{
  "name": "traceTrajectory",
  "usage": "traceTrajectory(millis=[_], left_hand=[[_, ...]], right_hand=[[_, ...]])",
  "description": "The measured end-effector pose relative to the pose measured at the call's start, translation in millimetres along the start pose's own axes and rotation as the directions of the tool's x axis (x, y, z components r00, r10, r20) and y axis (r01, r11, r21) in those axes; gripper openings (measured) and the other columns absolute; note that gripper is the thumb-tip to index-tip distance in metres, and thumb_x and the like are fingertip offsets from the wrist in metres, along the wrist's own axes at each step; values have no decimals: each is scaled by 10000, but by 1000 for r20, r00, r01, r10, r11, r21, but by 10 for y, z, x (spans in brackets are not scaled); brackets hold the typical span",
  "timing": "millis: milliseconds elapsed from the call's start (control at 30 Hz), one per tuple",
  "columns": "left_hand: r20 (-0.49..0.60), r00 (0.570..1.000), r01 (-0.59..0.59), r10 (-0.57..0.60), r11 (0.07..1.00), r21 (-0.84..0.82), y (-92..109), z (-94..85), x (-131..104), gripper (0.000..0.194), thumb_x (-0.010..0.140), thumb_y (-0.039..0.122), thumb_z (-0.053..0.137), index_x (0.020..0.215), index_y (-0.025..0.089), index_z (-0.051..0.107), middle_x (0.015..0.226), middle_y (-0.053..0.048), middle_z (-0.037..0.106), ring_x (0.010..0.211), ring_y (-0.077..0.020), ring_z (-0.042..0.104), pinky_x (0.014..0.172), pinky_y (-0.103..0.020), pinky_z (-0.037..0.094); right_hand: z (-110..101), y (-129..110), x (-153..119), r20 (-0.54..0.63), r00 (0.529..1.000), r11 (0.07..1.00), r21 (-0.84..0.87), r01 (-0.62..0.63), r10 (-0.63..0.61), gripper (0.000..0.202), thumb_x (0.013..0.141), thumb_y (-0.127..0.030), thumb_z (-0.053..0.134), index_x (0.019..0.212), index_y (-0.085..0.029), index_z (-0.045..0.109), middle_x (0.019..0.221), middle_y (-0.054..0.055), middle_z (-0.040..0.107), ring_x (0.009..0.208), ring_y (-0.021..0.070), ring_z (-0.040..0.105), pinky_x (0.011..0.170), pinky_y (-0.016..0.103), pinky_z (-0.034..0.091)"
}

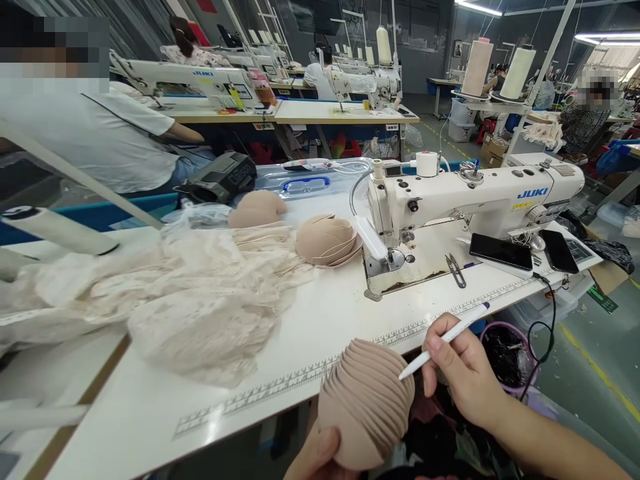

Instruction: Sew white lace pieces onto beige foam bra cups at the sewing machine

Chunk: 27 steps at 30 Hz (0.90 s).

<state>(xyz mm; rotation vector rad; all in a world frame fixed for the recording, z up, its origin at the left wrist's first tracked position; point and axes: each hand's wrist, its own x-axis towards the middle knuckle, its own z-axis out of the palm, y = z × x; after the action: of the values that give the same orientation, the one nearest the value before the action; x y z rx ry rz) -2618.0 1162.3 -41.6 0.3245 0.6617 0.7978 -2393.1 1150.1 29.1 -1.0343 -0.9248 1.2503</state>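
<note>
One beige cup stack (367, 407): gripped in left hand (319, 448) at the table (310, 333) edge.
White pen (445, 341): pinched in right hand (465, 370), tip at the stack.
Tabletop: lace (200, 320) covering the left, two cup piles (326, 239) beyond, sewing machine (465, 200) and snips (455, 271) right.

Tabletop (333, 313) lies open between fabric (200, 320) and sewing machine (465, 200) — cups (325, 240) block behind, the held stack (367, 407) partly in front.
</note>
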Motion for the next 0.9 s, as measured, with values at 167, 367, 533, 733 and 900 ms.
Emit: traceTrajectory(millis=[167, 367, 533, 733, 900], left_hand=[[-23, 999, 24, -25, 998, -65, 77, -47, -73, 855, 865, 342, 794, 1639, 347, 433, 1419, -49, 745, 1483, -375, 535, 1271, -501, 425], [-81, 997, 3, -8, 998, -60, 102, 59, -81, 925, 803, 306, 850, 1631, 369, 443, 1442, -30, 734, 1478, -378, 543, 1245, -481, 470], [-91, 996, -1, -3, 999, -37, 88, 94, -79, 935, 811, 311, 849, 1644, 332, 425, 1450, -67, 728, 1420, -401, 600, 1209, -498, 510], [-76, 997, -37, 32, 997, -64, 48, 72, -58, 941, 799, 306, 879, 1632, 334, 442, 1451, -88, 725, 1367, -416, 642, 1163, -527, 550], [-48, 999, 15, -20, 995, -101, 47, -147, -66, 900, 847, 294, 846, 1642, 330, 426, 1432, -124, 733, 1277, -406, 707, 901, -428, 685]], right_hand=[[9, 7, -25, -10, 999, 999, 17, 37, -37, 428, 1035, -633, 613, 887, -238, 538, 519, -48, 625, 461, 134, 517, 505, 247, 418], [22, 10, -31, 45, 999, 999, 31, 21, -22, 423, 1038, -622, 623, 897, -233, 534, 532, -55, 617, 469, 118, 519, 522, 236, 444], [19, 5, -48, 39, 998, 997, 61, 41, -43, 397, 1056, -588, 616, 905, -229, 538, 533, -62, 612, 465, 112, 532, 523, 228, 437], [23, 6, -64, 81, 997, 1000, 22, 17, -19, 410, 1057, -600, 608, 909, -224, 542, 545, -58, 617, 470, 99, 513, 511, 212, 416], [8, 32, -77, 62, 997, 998, 34, 52, -54, 379, 1069, -566, 606, 917, -224, 544, 548, -59, 615, 468, 102, 515, 515, 217, 435]])
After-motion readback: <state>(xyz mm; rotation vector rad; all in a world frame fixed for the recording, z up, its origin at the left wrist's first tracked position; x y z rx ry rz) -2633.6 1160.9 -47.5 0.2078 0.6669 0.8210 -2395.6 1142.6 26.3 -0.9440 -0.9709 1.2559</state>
